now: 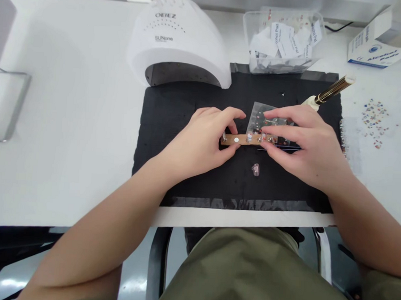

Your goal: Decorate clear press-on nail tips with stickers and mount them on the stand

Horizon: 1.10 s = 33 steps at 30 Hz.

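A narrow wooden strip lies crosswise on the black mat, with a white dot and several small decorated pieces along its top. My left hand grips the strip's left end between thumb and fingers. At its right part, my right hand closes thumb and fingertips around the strip and a small piece on it; the exact contact is partly hidden. Under my right fingers lies a clear sheet with tiny decorations. A thin dark tool shows beneath that hand. Nearer me rests a small pink translucent piece.
A white nail lamp stands at the back left of the mat. Behind are a clear tub of alcohol pads and an open box. A gold-handled bottle and scattered tiny decorations are on the right.
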Available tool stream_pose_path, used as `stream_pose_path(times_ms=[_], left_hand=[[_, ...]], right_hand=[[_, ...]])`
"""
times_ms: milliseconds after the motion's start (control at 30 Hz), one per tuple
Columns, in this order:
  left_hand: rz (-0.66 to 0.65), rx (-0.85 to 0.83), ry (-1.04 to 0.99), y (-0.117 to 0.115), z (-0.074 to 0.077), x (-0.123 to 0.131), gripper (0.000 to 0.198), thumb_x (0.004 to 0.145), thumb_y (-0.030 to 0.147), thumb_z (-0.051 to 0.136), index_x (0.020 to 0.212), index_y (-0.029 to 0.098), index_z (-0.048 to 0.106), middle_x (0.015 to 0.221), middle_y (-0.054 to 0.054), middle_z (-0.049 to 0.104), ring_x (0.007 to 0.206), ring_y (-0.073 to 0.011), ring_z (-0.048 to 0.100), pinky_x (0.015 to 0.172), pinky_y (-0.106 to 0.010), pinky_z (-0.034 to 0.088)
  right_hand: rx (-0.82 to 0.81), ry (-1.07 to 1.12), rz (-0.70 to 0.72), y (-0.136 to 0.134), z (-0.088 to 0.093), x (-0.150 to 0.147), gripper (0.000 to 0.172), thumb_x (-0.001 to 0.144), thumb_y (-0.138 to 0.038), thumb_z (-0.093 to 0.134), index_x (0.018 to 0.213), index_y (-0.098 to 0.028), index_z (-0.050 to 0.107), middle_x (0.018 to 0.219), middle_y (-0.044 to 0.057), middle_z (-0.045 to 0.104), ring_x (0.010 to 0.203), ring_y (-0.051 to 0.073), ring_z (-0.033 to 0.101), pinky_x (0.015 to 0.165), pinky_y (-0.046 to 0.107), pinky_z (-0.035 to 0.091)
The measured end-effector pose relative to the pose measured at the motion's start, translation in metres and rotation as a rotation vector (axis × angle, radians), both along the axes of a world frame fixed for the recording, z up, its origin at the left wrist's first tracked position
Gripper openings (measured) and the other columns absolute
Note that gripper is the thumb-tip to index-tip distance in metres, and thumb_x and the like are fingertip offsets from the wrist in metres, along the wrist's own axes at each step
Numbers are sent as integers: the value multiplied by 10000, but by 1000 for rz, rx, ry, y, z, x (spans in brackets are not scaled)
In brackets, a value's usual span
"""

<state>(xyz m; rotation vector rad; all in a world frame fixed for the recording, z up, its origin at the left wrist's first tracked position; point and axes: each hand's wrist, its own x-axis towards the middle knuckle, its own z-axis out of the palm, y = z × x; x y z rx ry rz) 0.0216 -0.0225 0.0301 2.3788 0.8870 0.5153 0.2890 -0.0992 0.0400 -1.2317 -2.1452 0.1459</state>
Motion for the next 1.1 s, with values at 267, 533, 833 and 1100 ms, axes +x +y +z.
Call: stream_pose_path(times_ms=[267, 533, 833, 1100], left_hand=[[-1, 19, 16, -2, 1, 1, 446, 969, 266, 749, 1409, 230, 680, 1117, -49, 838, 1111, -297, 777, 1189, -522, 544], [-5, 22, 55, -3, 4, 2, 417, 1009, 271, 715, 1420, 211, 679, 1123, -44, 834, 1119, -292, 785, 1184, -525, 546], [-3, 40, 55, -2, 3, 1, 421, 1011, 266, 710, 1425, 201, 672, 1140, -55, 830, 1150, -307, 781, 1194, -541, 531], [-11, 46, 80, -2, 3, 1, 403, 1031, 272, 679, 1427, 202, 657, 1165, -61, 822, 1187, -314, 764, 1211, -553, 514]], right_hand=[[-43, 9, 6, 3, -5, 0, 152, 1033, -190, 818, 1017, -337, 853, 1321, 16, 866, 1174, 322, 802, 1050, 576, 664], [-33, -35, -9, 0, -4, -4, 147, 1057, -176, 758, 1069, -285, 855, 1318, 68, 866, 1207, 358, 786, 1074, 600, 621], [-33, -16, -44, -1, 4, -4, 157, 1059, -189, 734, 1077, -296, 847, 1313, 67, 870, 1200, 343, 808, 1076, 589, 628], [-83, -1, -74, -2, 8, -5, 186, 1072, -235, 737, 1110, -359, 871, 1335, 49, 864, 1232, 360, 803, 1100, 631, 623]])
